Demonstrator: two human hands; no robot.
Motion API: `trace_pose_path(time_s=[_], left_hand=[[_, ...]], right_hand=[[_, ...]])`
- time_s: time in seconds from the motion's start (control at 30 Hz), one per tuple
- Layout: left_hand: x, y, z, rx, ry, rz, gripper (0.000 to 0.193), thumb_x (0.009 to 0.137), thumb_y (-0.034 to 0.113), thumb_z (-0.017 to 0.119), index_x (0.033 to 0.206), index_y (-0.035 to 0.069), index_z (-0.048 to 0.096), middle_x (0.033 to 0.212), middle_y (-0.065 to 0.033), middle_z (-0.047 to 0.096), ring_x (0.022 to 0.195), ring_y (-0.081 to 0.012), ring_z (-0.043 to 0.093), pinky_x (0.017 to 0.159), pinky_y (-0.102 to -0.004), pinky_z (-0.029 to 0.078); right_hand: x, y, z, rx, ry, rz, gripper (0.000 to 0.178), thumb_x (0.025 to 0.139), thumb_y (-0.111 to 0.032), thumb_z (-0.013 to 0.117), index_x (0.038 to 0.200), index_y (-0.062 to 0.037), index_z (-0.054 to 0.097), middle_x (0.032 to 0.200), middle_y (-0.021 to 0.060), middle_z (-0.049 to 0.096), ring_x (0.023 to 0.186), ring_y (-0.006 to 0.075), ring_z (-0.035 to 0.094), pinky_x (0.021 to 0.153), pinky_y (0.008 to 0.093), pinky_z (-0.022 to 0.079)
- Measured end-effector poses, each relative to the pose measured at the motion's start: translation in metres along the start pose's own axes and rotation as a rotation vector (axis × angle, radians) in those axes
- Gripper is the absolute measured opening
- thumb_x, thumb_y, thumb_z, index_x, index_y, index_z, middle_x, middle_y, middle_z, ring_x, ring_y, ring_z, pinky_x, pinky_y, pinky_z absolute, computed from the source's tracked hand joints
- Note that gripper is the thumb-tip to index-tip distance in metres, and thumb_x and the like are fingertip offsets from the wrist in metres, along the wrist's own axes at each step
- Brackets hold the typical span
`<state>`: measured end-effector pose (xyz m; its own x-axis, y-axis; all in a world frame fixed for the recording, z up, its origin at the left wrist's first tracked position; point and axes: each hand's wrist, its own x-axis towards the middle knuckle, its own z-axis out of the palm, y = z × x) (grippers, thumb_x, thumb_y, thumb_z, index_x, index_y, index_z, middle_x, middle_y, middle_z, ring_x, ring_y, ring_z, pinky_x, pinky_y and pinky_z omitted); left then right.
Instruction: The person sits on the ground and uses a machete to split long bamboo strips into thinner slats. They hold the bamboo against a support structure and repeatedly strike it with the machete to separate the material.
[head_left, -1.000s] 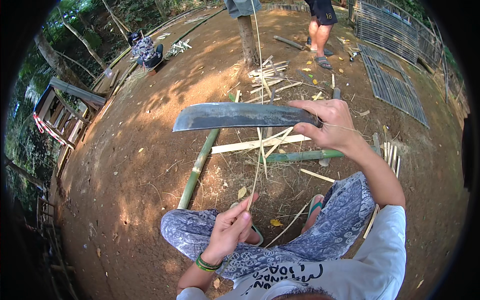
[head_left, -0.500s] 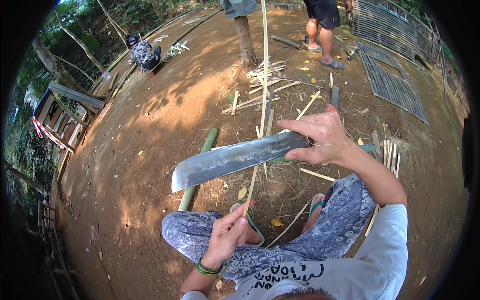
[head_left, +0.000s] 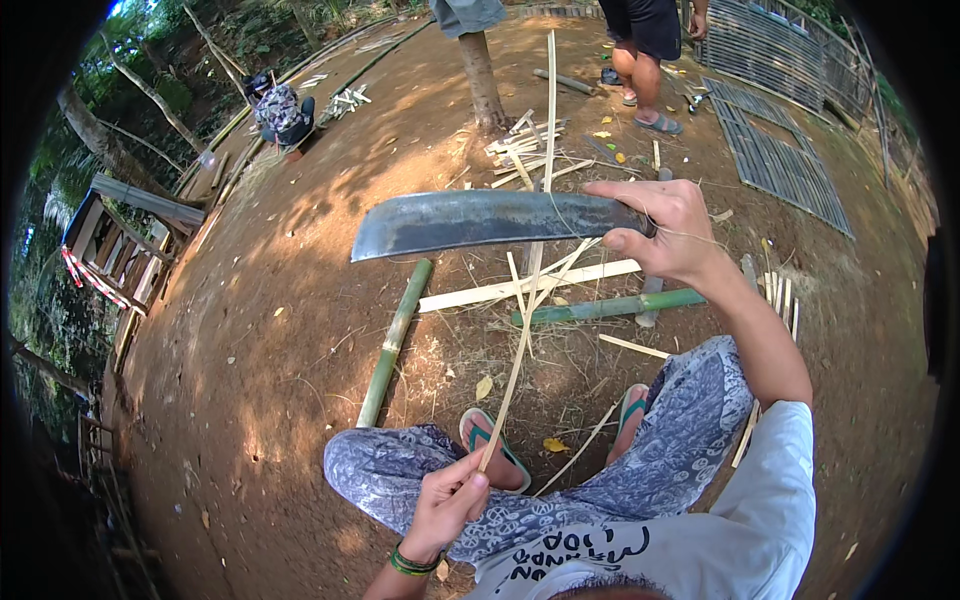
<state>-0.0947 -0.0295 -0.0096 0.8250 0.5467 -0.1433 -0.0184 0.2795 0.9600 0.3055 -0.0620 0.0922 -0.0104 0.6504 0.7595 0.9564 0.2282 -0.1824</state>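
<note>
My left hand [head_left: 445, 505] is closed, pinching the near end of a long, thin bamboo strip [head_left: 511, 390] that runs away from me. In my right hand [head_left: 672, 232] is the handle of a machete [head_left: 450, 222]. Its broad dark blade points left and lies across the strip about midway along. The pale strip shows on both sides of the blade; whether blade and strip touch, I cannot tell. A thin curled fibre hangs by the blade and my right hand.
Green bamboo poles [head_left: 394, 345] [head_left: 610, 307] and a pale split slat [head_left: 530, 286] lie before my feet. Beyond are a heap of bamboo slats [head_left: 525, 150] and a tree trunk [head_left: 482, 85]. One person [head_left: 650, 70] stands far right; another [head_left: 282, 108] crouches far left.
My right hand has carried the machete away from me along the strip, and its blade now lies more level. My left hand has shifted slightly nearer, still pinching the strip.
</note>
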Motion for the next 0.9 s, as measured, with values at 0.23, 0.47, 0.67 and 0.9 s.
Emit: trace_pose_path(time_s=[0.23, 0.47, 0.67, 0.9], left_hand=[[-0.023, -0.011, -0.011, 0.048, 0.012, -0.056, 0.043, 0.104, 0.01, 0.052, 0.144, -0.003, 0.048, 0.062, 0.0047, 0.04, 0.051, -0.0057, 0.034, 0.048, -0.0244, 0.027], [-0.045, -0.029, -0.026, -0.006, -0.024, -0.113, 0.042, 0.105, 0.011, 0.05, 0.145, -0.004, 0.047, 0.065, 0.0046, 0.041, 0.052, -0.0047, 0.034, 0.047, -0.0232, 0.027], [-0.028, -0.032, -0.03, -0.385, -0.115, -0.101, 0.045, 0.109, 0.02, 0.039, 0.149, -0.003, 0.041, 0.069, 0.004, 0.03, 0.053, -0.0068, 0.028, 0.046, -0.0221, 0.025], [0.039, -0.007, -0.023, -0.49, -0.138, 0.016, 0.048, 0.11, 0.021, 0.034, 0.157, 0.012, 0.028, 0.066, 0.0035, 0.029, 0.051, -0.0066, 0.027, 0.044, -0.0209, 0.022]], right_hand=[[0.003, 0.03, -0.007, 0.025, 0.073, 0.053, 0.051, 0.088, -0.054, 0.067, 0.108, -0.0081, 0.076, 0.066, 0.0109, 0.069, 0.056, 0.0253, 0.066, 0.055, 0.0363, 0.048], [0.003, 0.074, -0.022, 0.008, 0.16, 0.376, 0.056, 0.097, -0.054, 0.055, 0.11, -0.0038, 0.074, 0.061, 0.0075, 0.062, 0.061, 0.0157, 0.058, 0.063, 0.0342, 0.044], [-0.009, 0.063, -0.002, 0.271, 0.161, 0.567, 0.054, 0.102, -0.051, 0.05, 0.109, -0.0043, 0.075, 0.057, -0.0051, 0.035, 0.056, 0.0082, 0.038, 0.054, 0.0297, 0.03], [-0.022, -0.012, 0.049, 0.245, -0.112, 0.223, 0.045, 0.091, -0.051, 0.066, 0.102, -0.0078, 0.076, 0.059, 0.0077, 0.062, 0.051, 0.0202, 0.061, 0.047, 0.0363, 0.044]])
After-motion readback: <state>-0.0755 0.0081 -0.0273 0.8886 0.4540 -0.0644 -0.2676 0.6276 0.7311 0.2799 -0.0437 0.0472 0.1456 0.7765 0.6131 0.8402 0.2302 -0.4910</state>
